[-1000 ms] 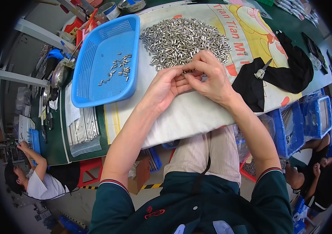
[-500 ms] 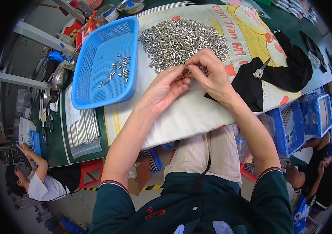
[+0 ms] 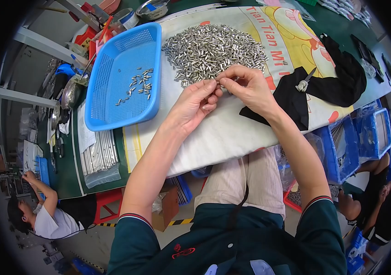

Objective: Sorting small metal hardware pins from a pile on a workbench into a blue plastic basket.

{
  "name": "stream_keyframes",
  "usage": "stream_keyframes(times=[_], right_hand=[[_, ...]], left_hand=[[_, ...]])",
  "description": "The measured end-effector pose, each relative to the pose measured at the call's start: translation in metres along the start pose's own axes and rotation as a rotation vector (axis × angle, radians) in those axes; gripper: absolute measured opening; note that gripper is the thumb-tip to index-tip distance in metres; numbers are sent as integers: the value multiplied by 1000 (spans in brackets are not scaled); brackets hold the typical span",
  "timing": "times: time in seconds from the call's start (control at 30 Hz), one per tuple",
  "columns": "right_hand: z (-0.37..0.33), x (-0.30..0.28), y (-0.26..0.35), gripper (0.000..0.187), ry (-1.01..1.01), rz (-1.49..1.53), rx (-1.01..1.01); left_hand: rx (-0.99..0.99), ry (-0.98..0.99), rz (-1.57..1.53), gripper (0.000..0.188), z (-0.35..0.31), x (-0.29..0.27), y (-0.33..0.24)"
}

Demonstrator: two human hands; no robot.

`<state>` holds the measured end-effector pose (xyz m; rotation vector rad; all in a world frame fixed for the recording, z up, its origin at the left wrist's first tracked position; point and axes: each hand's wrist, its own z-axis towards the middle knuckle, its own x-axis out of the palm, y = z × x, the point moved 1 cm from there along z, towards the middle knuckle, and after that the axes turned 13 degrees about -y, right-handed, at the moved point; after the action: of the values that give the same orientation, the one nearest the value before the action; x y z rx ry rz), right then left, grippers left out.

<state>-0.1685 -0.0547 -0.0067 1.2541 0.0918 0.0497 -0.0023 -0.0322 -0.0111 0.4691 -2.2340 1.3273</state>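
Observation:
My left hand (image 3: 194, 104) and my right hand (image 3: 246, 88) meet fingertip to fingertip just in front of a large heap of small metal pins (image 3: 213, 50). Each hand is closed in a pinch. A small metal pin (image 3: 218, 83) seems to sit between the fingertips, though the fingers mostly cover it. To the left stands a blue perforated basket (image 3: 108, 98) with a scattering of the same pins (image 3: 144, 85) on its bottom. Right of my right hand, a black cloth (image 3: 291, 103) lies on the printed cloth (image 3: 213, 142), with a small pointed blade (image 3: 310, 75) on it.
Bagged metal rods (image 3: 100, 158) lie on the green table (image 3: 67, 169) at the left. Blue crates (image 3: 342, 151) stand beyond the table's right edge. One person (image 3: 48, 215) works at the far left, another (image 3: 381, 206) sits at the far right. A metal bowl (image 3: 152, 9) stands at the back.
Both hands keep their pinch at nearly the same place. My right fingers have curled a little more, and the whole view has shifted slightly.

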Motion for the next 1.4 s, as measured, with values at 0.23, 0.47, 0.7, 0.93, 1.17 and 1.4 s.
stream_keyframes(times=[0.23,0.47,0.7,0.93,1.17,1.4], right_hand=[[0,0,4,14,11,-2,26],[0,1,2,14,9,-8,35],[0,2,-1,15,15,38,54],[0,2,0,14,19,45,34],[1,2,-3,14,41,16,47],[-1,0,4,15,8,-19,13]], left_hand=[[29,-32,63,13,-3,1,-2],[16,-14,65,14,-3,1,-1],[46,-50,95,15,-6,3,-2],[108,-55,163,15,-7,3,-1],[92,-63,161,14,-7,4,-1],[83,-27,118,15,-7,6,-1]])
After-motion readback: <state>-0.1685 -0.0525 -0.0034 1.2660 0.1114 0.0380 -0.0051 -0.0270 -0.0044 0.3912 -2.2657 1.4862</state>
